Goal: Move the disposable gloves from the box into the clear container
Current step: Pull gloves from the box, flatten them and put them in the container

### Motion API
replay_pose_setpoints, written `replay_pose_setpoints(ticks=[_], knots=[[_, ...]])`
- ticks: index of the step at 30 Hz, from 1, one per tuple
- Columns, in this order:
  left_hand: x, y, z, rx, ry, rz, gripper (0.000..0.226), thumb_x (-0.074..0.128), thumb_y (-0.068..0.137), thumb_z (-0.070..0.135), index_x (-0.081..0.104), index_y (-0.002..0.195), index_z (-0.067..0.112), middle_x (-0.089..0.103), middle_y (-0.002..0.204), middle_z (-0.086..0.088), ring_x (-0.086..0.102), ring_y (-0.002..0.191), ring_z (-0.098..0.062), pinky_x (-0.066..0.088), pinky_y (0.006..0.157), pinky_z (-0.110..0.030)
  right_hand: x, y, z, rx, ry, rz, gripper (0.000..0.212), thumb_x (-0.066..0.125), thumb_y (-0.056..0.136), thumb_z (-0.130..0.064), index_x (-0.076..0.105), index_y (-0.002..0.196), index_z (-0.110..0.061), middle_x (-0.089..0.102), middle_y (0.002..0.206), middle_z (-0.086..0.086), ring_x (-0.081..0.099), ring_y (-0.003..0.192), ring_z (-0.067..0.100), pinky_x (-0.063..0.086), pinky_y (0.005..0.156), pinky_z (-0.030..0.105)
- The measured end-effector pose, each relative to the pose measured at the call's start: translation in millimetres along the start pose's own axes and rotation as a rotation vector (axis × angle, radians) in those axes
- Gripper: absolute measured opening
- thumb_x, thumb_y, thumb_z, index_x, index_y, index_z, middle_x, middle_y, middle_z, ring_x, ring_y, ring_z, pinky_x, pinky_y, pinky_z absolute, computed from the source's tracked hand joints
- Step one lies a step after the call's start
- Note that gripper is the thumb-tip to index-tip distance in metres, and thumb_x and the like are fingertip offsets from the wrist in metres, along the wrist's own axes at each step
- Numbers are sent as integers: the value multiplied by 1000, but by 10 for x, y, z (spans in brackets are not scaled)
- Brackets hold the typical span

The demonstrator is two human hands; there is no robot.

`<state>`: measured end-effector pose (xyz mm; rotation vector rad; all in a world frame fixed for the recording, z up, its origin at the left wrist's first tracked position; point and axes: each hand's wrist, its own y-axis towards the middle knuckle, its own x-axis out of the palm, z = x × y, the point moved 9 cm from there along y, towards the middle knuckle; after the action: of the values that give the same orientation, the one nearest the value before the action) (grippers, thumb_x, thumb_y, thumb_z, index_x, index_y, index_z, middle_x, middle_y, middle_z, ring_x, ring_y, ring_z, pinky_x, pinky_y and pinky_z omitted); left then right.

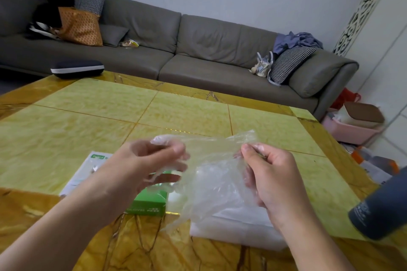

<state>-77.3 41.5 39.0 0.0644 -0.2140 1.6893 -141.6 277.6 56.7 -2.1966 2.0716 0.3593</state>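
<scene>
1. Your left hand (pixel 154 160) and right hand (pixel 264 174) both pinch a clear glove (pixel 211 156), stretched in mid-air above the table (pixel 88 112).
2. It's out of the green box (pixel 149 202), not yet in the clear container (pixel 237 224) below it.
3. A dark bottle (pixel 383 204) sits just right, clear of your path, I'd say.

Not much readable text here

The green box (pixel 149 203) has white lettering on its near side, seen upside down, maybe "GLOVE". The dark bottle (pixel 383 207) has pale print and the white packet (pixel 88 171) a green logo, both too blurry.
</scene>
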Motion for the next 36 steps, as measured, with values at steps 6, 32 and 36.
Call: replay_pose_setpoints(ticks=[6, 32, 36], knots=[[-155, 34, 2, 35, 132, 101, 13, 68, 94, 9, 79, 94, 3, 77, 92, -21, 76, 84, -33, 64, 72, -32, -34, 9, -27, -50, -59, -9, 30, 60, 105, -24, 75, 81, -14, 52, 53, 5, 46, 45, 14, 30, 36, 19], [-68, 52, 10, -9, -127, -60, 61, 71, 81, 62, 61, 57, 6, 62, 67, -20, 59, 64, -32, 54, 69, -39, -314, 38, -42, -96, 99, 210, 27, 57, 107, -30, 74, 90, -16, 48, 56, 4, 39, 46, 13, 33, 40, 26], [310, -194, -270, -305, 147, -482, 97, 53, 75, 85, 74, 102, -6, 72, 101, -33, 73, 84, -42, 54, 71, -39, -322, 7, -93, -125, 125, 231, 25, 56, 108, -30, 73, 96, -16, 50, 58, 3, 40, 47, 12, 32, 37, 23]])
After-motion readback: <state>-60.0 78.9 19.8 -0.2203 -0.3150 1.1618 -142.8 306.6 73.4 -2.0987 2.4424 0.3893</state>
